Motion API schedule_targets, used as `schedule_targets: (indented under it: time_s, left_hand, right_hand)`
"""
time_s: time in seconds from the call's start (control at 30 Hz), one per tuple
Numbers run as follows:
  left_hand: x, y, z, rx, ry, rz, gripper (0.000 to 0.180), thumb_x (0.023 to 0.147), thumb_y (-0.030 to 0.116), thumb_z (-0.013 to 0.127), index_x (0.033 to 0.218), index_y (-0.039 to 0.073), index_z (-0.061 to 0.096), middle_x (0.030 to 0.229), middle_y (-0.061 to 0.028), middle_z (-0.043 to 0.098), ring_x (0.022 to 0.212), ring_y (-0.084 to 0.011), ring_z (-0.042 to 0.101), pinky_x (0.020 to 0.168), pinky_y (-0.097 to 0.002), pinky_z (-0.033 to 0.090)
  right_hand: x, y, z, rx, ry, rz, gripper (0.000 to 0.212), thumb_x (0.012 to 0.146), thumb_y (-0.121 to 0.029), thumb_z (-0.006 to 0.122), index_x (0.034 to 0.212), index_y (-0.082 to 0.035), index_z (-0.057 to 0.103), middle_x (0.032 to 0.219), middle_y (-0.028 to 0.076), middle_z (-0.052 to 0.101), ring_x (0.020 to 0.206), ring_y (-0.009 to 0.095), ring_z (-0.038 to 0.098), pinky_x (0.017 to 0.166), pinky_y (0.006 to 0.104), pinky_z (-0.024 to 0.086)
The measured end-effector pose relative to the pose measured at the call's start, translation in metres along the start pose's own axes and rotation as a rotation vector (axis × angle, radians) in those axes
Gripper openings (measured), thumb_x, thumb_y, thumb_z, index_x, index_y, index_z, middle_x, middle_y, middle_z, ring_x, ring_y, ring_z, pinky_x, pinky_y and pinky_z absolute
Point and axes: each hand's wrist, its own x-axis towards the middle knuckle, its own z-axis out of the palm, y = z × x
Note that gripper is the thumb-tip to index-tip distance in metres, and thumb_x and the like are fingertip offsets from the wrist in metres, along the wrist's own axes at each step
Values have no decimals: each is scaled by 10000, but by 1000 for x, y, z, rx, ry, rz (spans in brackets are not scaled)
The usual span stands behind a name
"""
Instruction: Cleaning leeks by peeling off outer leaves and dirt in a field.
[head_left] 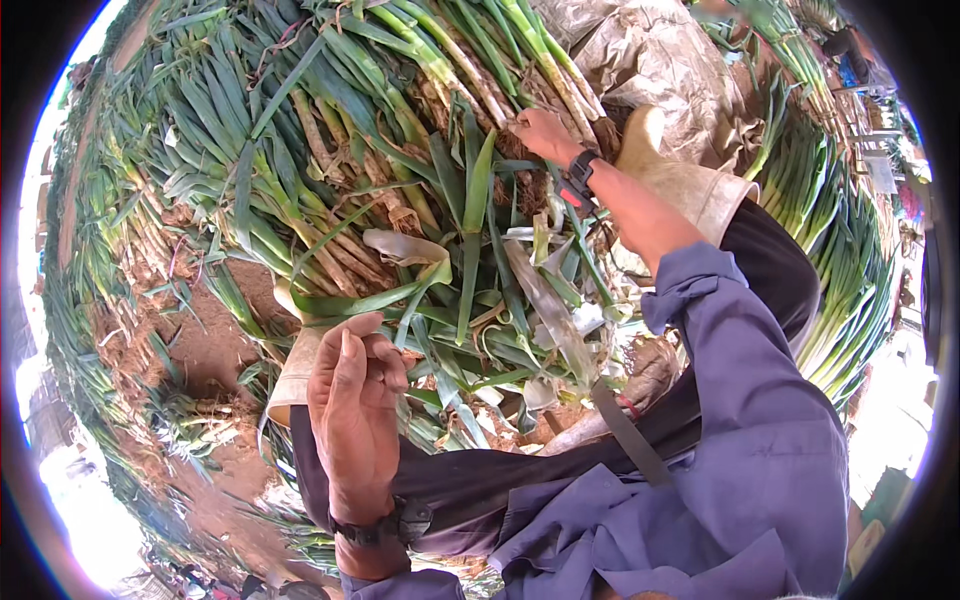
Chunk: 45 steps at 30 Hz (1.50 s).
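Observation:
My right hand (545,132) reaches out to the root end of a pile of long green leeks (480,85). Its fingers are closed around a leek stalk, partly hidden by the hand. Close to my left knee, my left hand (355,390) is raised with the fingers loosely curled and the thumb up; nothing shows in it. Between my legs lie loose green leaves (478,200) and pale, dry peeled layers (550,310). A black and red object (575,195) shows just below my right wrist; its kind is unclear.
A crumpled tan sheet (660,55) lies beyond my right boot (690,185). More leeks (820,240) are heaped along the right side, and a large pile (200,120) covers the far left. Brown soil (215,335) shows at the left. A dark strap (630,435) crosses my lap.

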Motion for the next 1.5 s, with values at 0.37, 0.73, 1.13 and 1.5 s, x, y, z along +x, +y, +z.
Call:
schedule_targets:
  time_s: [0.37, 0.73, 1.13, 1.5]
  left_hand:
    - [-3, -3, 1, 85, 20, -105, 333, 1055, 234, 531, 1236, -41, 582, 910, -83, 653, 761, -128, 590, 750, -264, 487]
    - [-2, -1, -5, 52, 63, -148, 315, 1059, 213, 521, 1244, -34, 580, 893, -68, 641, 748, -126, 583, 814, -297, 506]
    - [41, -15, -17, 155, 46, 197, 317, 1023, 235, 597, 1236, 0, 609, 1007, -50, 659, 887, -125, 624, 839, -266, 505]
    - [110, -3, -3, -238, 14, 190, 468, 1010, 353, 612, 1292, -3, 498, 1116, -160, 643, 992, -269, 668, 891, -401, 548]
  right_hand:
    - [27, -69, 63, -286, -16, 4, 311, 966, -180, 536, 1194, 3, 643, 1036, 271, 672, 979, 429, 634, 842, 497, 485]
    - [12, -102, 34, 203, -444, 119, 406, 852, -419, 737, 854, -42, 586, 842, 107, 632, 748, 183, 598, 637, 337, 472]
    - [-166, -171, -15, 223, -343, -91, 421, 855, -388, 702, 873, 25, 626, 760, 157, 619, 706, 233, 607, 659, 409, 503]
    - [-268, -233, -91, 24, -117, -485, 352, 818, -287, 753, 998, -12, 627, 898, 158, 622, 838, 369, 643, 713, 444, 500]
